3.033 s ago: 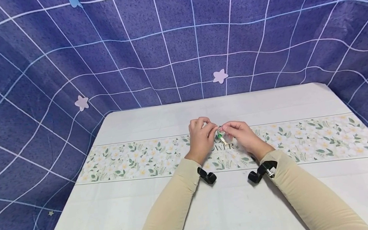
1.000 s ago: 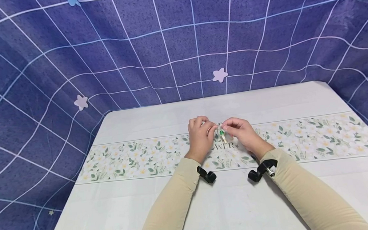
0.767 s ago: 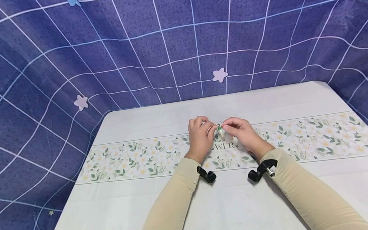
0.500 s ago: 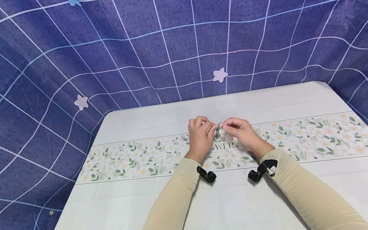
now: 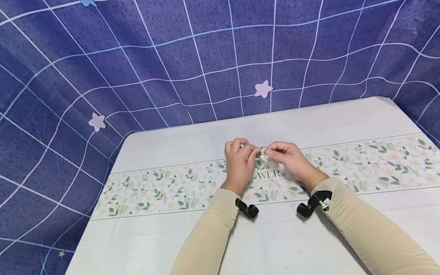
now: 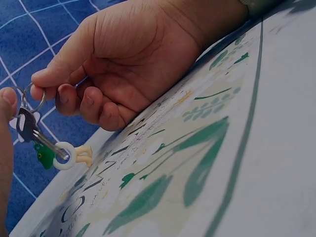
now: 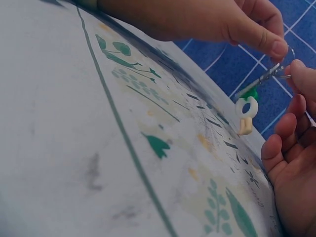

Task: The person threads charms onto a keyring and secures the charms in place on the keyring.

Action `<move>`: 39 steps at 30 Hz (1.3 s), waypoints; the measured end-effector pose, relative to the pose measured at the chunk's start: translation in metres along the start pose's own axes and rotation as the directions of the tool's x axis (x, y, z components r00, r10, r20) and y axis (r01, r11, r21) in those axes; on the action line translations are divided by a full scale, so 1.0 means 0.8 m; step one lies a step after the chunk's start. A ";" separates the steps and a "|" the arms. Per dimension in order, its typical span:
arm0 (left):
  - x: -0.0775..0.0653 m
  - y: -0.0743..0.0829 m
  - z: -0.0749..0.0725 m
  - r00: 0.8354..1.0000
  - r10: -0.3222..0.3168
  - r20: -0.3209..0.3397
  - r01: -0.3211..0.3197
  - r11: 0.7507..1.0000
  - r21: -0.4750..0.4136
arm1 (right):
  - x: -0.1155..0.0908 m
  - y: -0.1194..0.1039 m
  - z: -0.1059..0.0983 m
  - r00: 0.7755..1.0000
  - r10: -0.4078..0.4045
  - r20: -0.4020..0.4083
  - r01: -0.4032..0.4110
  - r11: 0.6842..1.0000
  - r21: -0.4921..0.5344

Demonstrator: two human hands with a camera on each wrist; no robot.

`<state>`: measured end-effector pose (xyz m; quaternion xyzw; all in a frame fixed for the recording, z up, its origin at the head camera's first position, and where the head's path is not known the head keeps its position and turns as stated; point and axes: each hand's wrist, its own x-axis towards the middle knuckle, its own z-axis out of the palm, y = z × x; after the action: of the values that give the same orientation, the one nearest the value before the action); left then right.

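My left hand (image 5: 240,164) and my right hand (image 5: 290,159) meet above the middle of the table. In the left wrist view, the thumb and forefinger of the left hand pinch a thin metal key ring (image 6: 40,102), its other fingers loosely curled. Facing it, at that view's left edge, the right thumb (image 6: 7,101) pinches the ring's other side; two loops seem to show there. From the rings hang a metal key (image 7: 260,82) and a charm: a green animal-like head (image 6: 45,155), a white ring (image 7: 240,106) and a cream end (image 7: 245,126). The fingers partly hide all this in the head view.
A white table cover (image 5: 197,235) has a floral printed band (image 5: 162,190) with lettering across it. Behind stands a blue curtain (image 5: 213,55) with white grid lines. Each wrist wears a black camera mount (image 5: 248,210).
Both hands stay almost in place. The key and charm have turned between the fingers: the green part, plain a second ago in the head view, now barely shows.
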<state>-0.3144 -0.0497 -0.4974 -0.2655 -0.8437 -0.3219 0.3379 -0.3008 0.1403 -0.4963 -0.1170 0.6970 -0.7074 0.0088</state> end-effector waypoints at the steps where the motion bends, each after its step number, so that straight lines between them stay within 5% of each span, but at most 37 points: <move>1: 0.000 0.000 0.000 1.000 0.000 -0.004 0.000 1.000 -0.008 | 0.000 0.000 0.000 1.000 0.003 -0.001 -0.003 1.000 -0.001; 8: 0.005 0.005 -0.005 0.999 -0.007 -0.032 0.004 0.997 -0.072 | -0.001 -0.001 0.000 1.000 -0.014 0.020 0.015 0.999 -0.030; 11: 0.010 0.008 -0.010 0.999 0.000 -0.037 -0.003 0.996 -0.092 | -0.004 -0.001 -0.001 0.997 -0.071 0.036 0.075 0.990 -0.120; 17: 0.015 0.013 -0.019 1.000 0.008 -0.023 -0.010 0.992 -0.122 | -0.008 0.003 0.001 0.966 -0.235 0.106 0.258 0.893 -0.369; 21: 0.018 0.017 -0.024 1.000 0.018 -0.016 -0.020 0.990 -0.136 | -0.007 0.007 0.001 0.954 -0.252 0.165 0.300 0.844 -0.444; 28: 0.027 0.027 -0.031 0.998 0.046 -0.036 -0.052 0.986 -0.156 | -0.002 0.014 -0.003 0.939 -0.259 0.226 0.337 0.825 -0.454; 39: 0.036 0.032 -0.047 1.000 0.020 -0.006 -0.020 0.995 -0.099 | -0.003 0.011 0.001 0.961 -0.217 0.170 0.274 0.827 -0.491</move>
<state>-0.3007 -0.0538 -0.4452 -0.2895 -0.8232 -0.3605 0.3295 -0.2997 0.1398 -0.5052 -0.2415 0.8366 -0.4857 -0.0761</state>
